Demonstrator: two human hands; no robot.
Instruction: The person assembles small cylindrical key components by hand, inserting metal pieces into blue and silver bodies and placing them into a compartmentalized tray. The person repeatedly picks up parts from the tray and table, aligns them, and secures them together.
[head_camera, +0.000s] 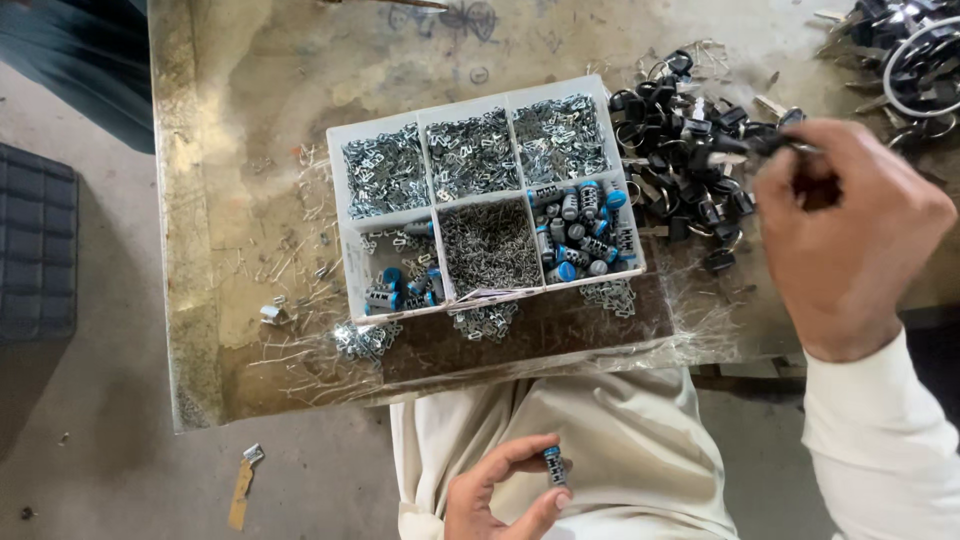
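Down low, left hand (500, 490) pinches a grey, blue-capped lock cylinder (555, 466); right hand (845, 235) grips a black-headed key (770, 143).

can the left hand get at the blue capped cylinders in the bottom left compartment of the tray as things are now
Probably yes, but not freely. The left hand is low by the lap, already pinching one blue-capped cylinder. Nothing lies over the open white tray or its bottom-left compartment, so the path looks clear, though the occupied fingers would hamper picking.

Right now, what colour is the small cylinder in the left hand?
Grey metal with a blue end: the small cylinder in the left hand. Head view.
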